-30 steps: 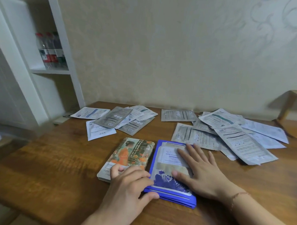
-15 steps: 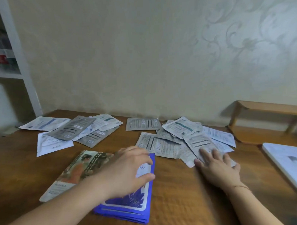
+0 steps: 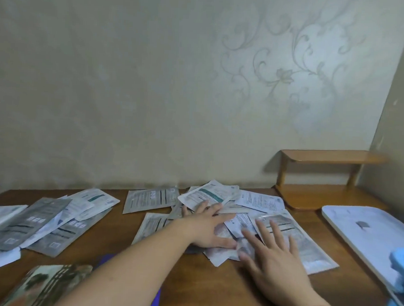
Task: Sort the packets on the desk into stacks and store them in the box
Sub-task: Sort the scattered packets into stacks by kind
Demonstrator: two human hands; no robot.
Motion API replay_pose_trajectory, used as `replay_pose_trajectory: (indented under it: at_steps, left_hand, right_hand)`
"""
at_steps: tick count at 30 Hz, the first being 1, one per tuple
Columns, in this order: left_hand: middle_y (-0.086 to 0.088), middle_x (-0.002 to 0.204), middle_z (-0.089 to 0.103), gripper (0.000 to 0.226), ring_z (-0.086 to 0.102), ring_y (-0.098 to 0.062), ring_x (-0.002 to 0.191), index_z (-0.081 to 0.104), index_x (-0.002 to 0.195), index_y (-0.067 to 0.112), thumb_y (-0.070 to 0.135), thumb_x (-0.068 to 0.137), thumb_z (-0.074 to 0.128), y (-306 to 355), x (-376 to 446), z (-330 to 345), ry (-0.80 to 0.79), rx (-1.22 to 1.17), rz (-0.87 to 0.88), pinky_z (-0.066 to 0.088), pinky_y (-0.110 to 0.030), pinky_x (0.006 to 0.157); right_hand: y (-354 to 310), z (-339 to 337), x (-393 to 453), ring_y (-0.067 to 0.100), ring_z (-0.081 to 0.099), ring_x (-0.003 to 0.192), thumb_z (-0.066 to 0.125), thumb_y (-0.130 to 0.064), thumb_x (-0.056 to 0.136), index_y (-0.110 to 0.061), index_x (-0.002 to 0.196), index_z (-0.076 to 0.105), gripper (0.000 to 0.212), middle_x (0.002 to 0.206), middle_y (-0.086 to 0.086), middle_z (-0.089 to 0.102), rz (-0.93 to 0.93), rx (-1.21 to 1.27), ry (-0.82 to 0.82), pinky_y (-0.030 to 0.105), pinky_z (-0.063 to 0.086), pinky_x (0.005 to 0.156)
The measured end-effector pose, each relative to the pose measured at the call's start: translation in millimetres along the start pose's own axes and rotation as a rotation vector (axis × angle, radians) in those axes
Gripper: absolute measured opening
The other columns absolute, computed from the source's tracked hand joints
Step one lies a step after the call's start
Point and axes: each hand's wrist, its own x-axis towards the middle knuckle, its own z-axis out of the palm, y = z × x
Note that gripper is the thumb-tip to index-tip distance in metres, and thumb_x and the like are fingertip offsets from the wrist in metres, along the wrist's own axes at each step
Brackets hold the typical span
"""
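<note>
Fingers spread flat, left hand (image 3: 207, 227) and right hand (image 3: 275, 260) press the loose packets (image 3: 240, 214) near the desk's (image 3: 113, 246) far edge, where sweeping could scatter slippery ones.

wooden shelf (image 3: 330, 156) by wall, right | patterned wallpaper (image 3: 281, 70) behind | blue object (image 3: 400, 272) at right edge

We see a brown wooden desk (image 3: 113, 248) with a smooth, faintly shiny grain, strewn with thin foil-like packets (image 3: 152, 198) in matt grey and white, one clear glossy packet (image 3: 292, 237) catching light, and a small varnished wooden shelf (image 3: 330, 156).
</note>
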Motion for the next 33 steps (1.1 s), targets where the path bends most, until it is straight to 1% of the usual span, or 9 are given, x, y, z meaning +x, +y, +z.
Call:
replay_pose_trajectory:
  at_steps: [5, 9, 12, 15, 19, 23, 25, 27, 33]
  left_hand:
    - [0.021, 0.157, -0.026, 0.098, -0.03, -0.025, 0.145, -0.006, 0.141, 0.067, 0.094, 0.062, 0.045, -52.6, -17.7, 1.6, -0.083, 0.035, -0.037, -0.011, -0.073, 0.107]
    - [0.024, 0.153, -0.034, 0.096, -0.035, -0.024, 0.142, -0.007, 0.131, 0.077, 0.096, 0.055, 0.048, -99.4, -36.0, 5.5, -0.137, -0.038, -0.047, -0.009, -0.07, 0.11]
    - [0.022, 0.151, -0.038, 0.091, -0.036, -0.022, 0.14, -0.008, 0.125, 0.08, 0.097, 0.054, 0.047, -127.5, -51.6, 6.1, -0.18, -0.037, -0.065, -0.009, -0.067, 0.112]
    - [0.019, 0.154, -0.035, 0.086, -0.031, -0.022, 0.144, -0.001, 0.117, 0.085, 0.106, 0.041, 0.031, -155.6, -67.4, 2.2, -0.173, -0.053, -0.135, -0.005, -0.066, 0.114]
    - [0.016, 0.16, -0.02, 0.097, -0.023, -0.021, 0.147, 0.027, 0.121, 0.073, 0.108, 0.031, 0.024, -186.6, -87.0, -1.8, -0.176, -0.129, -0.231, -0.003, -0.061, 0.117]
    - [0.005, 0.161, 0.013, 0.064, 0.005, -0.019, 0.149, 0.046, 0.127, 0.043, 0.077, 0.074, 0.055, -166.1, -87.4, -5.0, 0.034, -0.115, -0.206, 0.013, -0.038, 0.119]
    - [0.004, 0.161, 0.015, 0.064, 0.01, -0.016, 0.148, 0.04, 0.14, 0.034, 0.061, 0.085, 0.059, -145.9, -71.3, -2.5, 0.21, -0.148, -0.142, 0.015, -0.032, 0.117]
    - [0.011, 0.163, -0.001, 0.086, -0.001, -0.013, 0.15, 0.021, 0.15, 0.041, 0.075, 0.078, 0.055, -122.1, -48.8, 0.5, 0.255, -0.189, -0.034, 0.008, -0.038, 0.121]
    - [0.02, 0.16, -0.017, 0.096, -0.018, -0.011, 0.148, -0.003, 0.145, 0.06, 0.079, 0.073, 0.057, -74.8, 2.7, 1.5, 0.049, -0.018, 0.117, -0.006, -0.054, 0.118]
  right_hand:
    - [-6.1, 0.3, 6.9, 0.019, 0.0, 0.151, 0.017, -0.072, 0.091, -0.046, 0.14, 0.032, 0.058, 0.157, -0.022, 0.018, 0.047, 0.027, -0.038, 0.056, 0.004, 0.117]
    - [-9.6, -3.7, 9.8, 0.018, 0.008, 0.151, 0.02, -0.07, 0.092, -0.037, 0.12, 0.048, 0.052, 0.147, -0.02, 0.038, 0.112, -0.018, -0.006, 0.055, 0.013, 0.116]
    - [-16.8, -12.9, 26.7, 0.02, 0.027, 0.143, 0.024, -0.071, 0.09, -0.034, 0.114, 0.055, 0.054, 0.137, -0.014, 0.049, 0.105, -0.021, 0.187, 0.05, 0.026, 0.113]
    - [-14.2, -20.0, 72.6, 0.022, 0.023, 0.146, 0.032, -0.068, 0.091, -0.031, 0.14, 0.042, 0.063, 0.152, -0.006, 0.037, 0.031, -0.016, 0.279, 0.05, 0.028, 0.115]
    - [-10.1, -8.5, 122.3, 0.028, 0.011, 0.149, 0.025, -0.074, 0.088, -0.035, 0.15, 0.022, 0.074, 0.161, -0.004, 0.018, 0.157, 0.064, -0.052, 0.061, 0.012, 0.115]
    - [-22.9, 16.3, 115.9, 0.023, 0.029, 0.138, 0.019, -0.067, 0.09, -0.034, 0.133, 0.042, 0.059, 0.146, -0.007, 0.039, 0.077, 0.018, -0.035, 0.058, 0.021, 0.111]
    - [-31.1, 17.2, 104.0, 0.02, 0.037, 0.132, 0.025, -0.06, 0.093, -0.033, 0.129, 0.049, 0.051, 0.14, -0.008, 0.046, -0.004, 0.002, 0.035, 0.049, 0.03, 0.107]
    - [-39.4, 13.4, 87.4, 0.019, 0.044, 0.125, 0.033, -0.055, 0.095, -0.03, 0.124, 0.054, 0.044, 0.134, -0.008, 0.052, -0.059, 0.021, 0.108, 0.04, 0.036, 0.103]
    - [-41.0, 5.6, 46.5, 0.018, 0.057, 0.101, 0.048, -0.045, 0.094, -0.031, 0.11, 0.062, 0.026, 0.106, -0.01, 0.062, -0.213, 0.025, 0.236, 0.034, 0.051, 0.075]
